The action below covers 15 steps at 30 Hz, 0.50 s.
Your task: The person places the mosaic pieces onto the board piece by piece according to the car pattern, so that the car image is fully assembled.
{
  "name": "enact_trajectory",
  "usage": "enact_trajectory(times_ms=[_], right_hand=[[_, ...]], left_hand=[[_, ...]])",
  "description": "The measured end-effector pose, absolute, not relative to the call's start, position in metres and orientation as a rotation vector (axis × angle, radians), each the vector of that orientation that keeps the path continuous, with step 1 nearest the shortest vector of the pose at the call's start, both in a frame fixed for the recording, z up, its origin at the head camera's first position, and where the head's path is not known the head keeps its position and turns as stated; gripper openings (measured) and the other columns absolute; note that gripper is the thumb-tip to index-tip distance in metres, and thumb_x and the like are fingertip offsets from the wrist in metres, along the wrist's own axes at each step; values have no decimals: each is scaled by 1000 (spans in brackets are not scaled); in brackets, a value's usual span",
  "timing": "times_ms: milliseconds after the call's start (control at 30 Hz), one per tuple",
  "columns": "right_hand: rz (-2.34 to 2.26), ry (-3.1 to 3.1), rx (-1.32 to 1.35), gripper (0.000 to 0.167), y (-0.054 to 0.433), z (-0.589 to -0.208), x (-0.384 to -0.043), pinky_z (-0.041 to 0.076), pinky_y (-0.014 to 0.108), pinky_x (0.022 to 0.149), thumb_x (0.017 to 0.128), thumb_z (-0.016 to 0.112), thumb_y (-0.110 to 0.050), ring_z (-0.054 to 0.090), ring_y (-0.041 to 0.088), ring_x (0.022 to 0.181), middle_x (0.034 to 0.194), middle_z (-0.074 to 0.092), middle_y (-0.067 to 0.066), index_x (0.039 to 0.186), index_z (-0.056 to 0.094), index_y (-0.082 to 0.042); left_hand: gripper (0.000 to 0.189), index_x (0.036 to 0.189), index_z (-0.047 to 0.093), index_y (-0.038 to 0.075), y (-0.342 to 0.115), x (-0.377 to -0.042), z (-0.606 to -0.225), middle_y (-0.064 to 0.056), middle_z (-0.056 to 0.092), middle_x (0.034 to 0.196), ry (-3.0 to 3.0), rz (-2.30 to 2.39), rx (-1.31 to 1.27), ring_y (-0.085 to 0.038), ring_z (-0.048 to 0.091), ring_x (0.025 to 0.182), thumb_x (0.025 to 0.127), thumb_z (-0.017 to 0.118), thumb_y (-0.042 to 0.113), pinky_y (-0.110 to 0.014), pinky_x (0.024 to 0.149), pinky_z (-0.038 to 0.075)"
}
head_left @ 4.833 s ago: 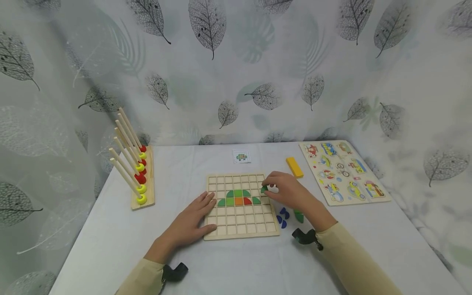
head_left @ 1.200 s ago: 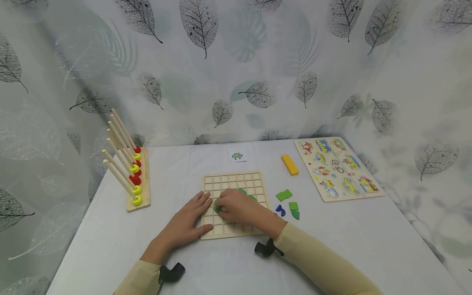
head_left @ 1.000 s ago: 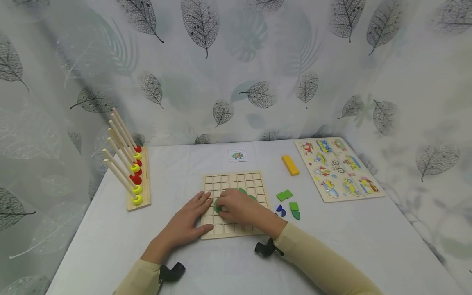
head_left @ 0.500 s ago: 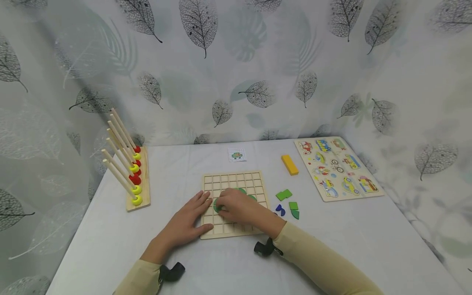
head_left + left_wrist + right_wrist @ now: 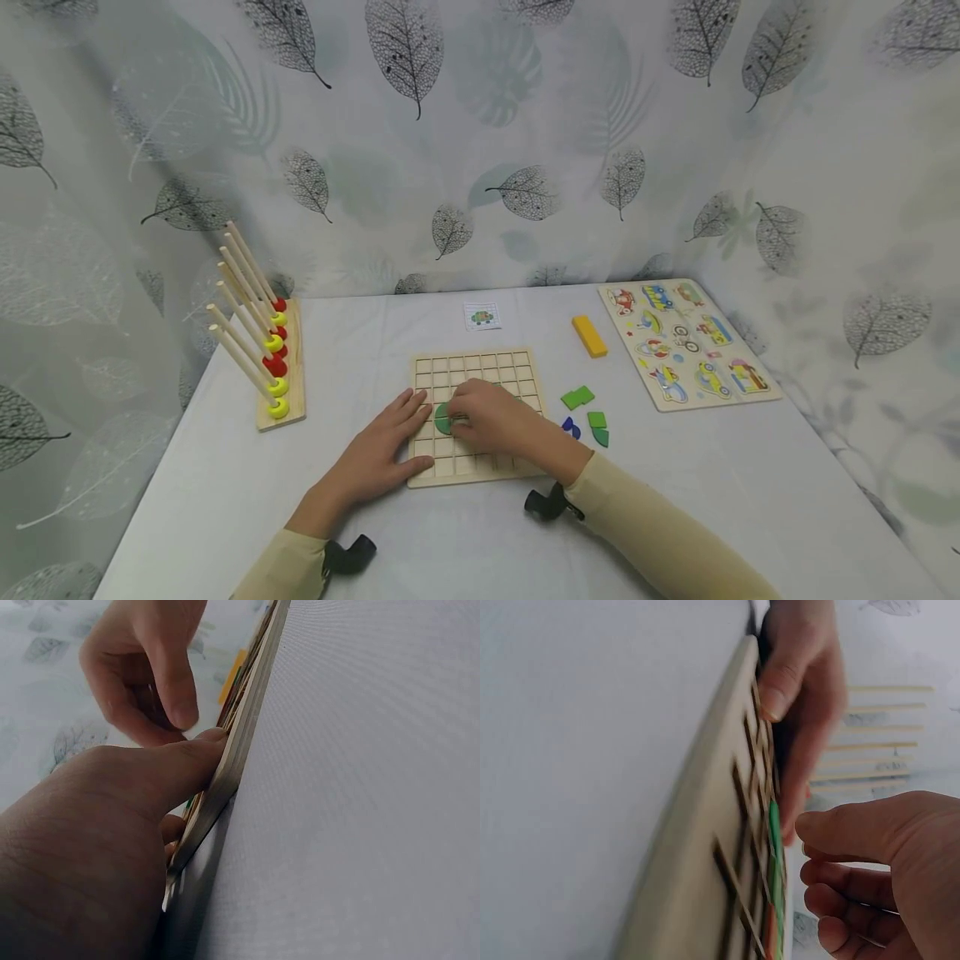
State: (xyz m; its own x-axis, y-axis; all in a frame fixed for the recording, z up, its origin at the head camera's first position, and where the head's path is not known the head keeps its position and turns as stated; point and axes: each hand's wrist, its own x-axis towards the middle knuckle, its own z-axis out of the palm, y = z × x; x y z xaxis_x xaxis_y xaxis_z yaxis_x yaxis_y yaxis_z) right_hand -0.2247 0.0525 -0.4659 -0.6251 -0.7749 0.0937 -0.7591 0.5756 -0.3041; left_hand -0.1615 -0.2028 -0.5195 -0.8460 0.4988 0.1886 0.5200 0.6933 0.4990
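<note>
A wooden grid board (image 5: pixel 472 472) lies on the white table. My left hand (image 5: pixel 378 458) rests along its left edge with fingers extended, and in the left wrist view the thumb (image 5: pixel 191 761) lies on the rim. My right hand (image 5: pixel 495 421) hovers over the middle of the board. Its fingers are loosely bent, and in the right wrist view I see nothing between thumb and fingers (image 5: pixel 847 881). Just left of them sit dark green rounded pieces (image 5: pixel 442 419) in the grid. Most of the other pieces in the grid are hidden under the right hand.
Loose light green squares (image 5: pixel 577 397), a dark green piece (image 5: pixel 600 437) and blue pieces (image 5: pixel 572 427) lie right of the board. Behind are a picture card (image 5: pixel 482 316) and a yellow block (image 5: pixel 589 336). A peg stand (image 5: pixel 296 358) is left, a picture puzzle (image 5: pixel 690 342) right.
My right hand has carried a green piece from the board's right side to its left part. In the last half second it has drawn slightly right, uncovering the green pieces. The left hand stays put.
</note>
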Motion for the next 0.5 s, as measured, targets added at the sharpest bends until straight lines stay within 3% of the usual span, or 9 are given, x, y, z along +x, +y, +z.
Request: enact_trajectory(times_ms=[267,500], right_hand=[[-599,2807,-1219,9,95,-447,-231,58,33,84,96,85,-12,64,16,94,102,72,-2,104,82,-13],[-598,2851,-1073,16,132,-437,-232,59,39,92,95,87,-15,67,20,107,110,73,-1,110,82,-11]], left_hand=[[85,166,45,7,-201,-160,-518,-10,31,176,-2879,-848,-843,-34,19,164,100,73,53,-63,125,30],[85,167,43,8,-200,-161,-520,-7,29,177,-2898,-852,-828,-33,18,165,101,73,52,-62,126,29]])
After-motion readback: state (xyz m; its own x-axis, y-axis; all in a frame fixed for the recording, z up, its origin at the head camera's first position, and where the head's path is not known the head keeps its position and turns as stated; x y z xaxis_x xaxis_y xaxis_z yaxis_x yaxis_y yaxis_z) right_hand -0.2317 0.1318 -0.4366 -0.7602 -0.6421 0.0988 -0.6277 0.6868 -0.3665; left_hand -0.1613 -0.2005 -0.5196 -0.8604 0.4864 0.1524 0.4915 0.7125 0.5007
